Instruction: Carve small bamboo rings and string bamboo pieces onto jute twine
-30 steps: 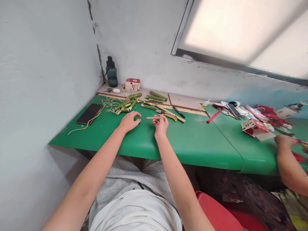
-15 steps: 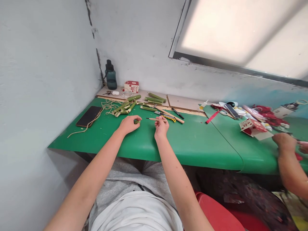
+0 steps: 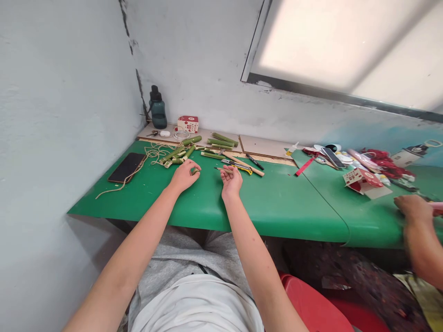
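Note:
My left hand (image 3: 183, 175) rests on the green table (image 3: 277, 203) and pinches a small green bamboo piece (image 3: 195, 171) between thumb and fingers. My right hand (image 3: 231, 179) lies just to its right and holds a thin wooden-handled tool (image 3: 221, 169) that points left toward the bamboo piece. Behind both hands lie several green bamboo sticks (image 3: 180, 152) and a yellow utility knife (image 3: 242, 167).
A black phone (image 3: 126, 167) and tangled cord (image 3: 155, 152) lie at the left. A dark bottle (image 3: 158, 110) and a red-white box (image 3: 188, 124) stand by the wall. Another person's hand (image 3: 413, 207) works at the right among red craft items (image 3: 367, 177). A red stool (image 3: 318, 309) is below.
My left hand has closed on the small bamboo piece and lifted it slightly. My right hand with the tool has barely shifted. The other person's hand has moved on the right.

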`<state>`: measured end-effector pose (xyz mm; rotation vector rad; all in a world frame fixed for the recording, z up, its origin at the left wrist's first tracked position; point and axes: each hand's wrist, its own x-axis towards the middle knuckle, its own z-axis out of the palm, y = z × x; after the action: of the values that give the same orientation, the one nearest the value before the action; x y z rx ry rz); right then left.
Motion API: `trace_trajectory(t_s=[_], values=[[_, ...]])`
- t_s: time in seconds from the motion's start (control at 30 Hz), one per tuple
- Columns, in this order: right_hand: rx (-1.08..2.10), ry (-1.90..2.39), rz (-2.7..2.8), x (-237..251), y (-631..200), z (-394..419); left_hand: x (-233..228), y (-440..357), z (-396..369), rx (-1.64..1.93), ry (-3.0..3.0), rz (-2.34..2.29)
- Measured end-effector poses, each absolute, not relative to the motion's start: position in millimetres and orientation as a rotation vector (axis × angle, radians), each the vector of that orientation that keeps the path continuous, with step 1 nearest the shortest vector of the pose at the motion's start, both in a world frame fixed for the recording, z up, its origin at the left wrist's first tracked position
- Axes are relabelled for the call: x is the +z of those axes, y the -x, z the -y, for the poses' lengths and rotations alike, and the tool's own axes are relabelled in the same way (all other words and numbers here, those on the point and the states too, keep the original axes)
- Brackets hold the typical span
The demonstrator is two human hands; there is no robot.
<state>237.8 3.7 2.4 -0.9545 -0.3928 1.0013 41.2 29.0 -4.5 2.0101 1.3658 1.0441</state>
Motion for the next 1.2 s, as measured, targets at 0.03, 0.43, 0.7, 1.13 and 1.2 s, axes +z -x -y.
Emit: trace_trajectory(t_s=[0.03, 0.43, 0.7, 1.13, 1.2], values=[[1.006, 0.955, 0.396, 2.2, -237.5, -3.5, -3.9, -41.3, -28.8, 1.050, -1.995, -1.359], [1.052, 0.955, 0.480, 4.1, -234.0, -2.3, -1.7, -41.0, -26.3, 0.993, -1.931, -1.345], [1.117, 0.970, 0.594, 4.9, -229.8, -0.4, -5.7, -40.2, -30.5, 0.980, -1.995, -1.334], [1.057, 1.006, 0.727, 3.9, -225.2, 2.6, -10.3, -40.9, -31.0, 0.981, -1.939, -1.231], [1.039, 1.013, 0.771, 2.6, -224.3, 1.8, -9.5, -41.3, -30.5, 0.986, -1.928, -1.217]])
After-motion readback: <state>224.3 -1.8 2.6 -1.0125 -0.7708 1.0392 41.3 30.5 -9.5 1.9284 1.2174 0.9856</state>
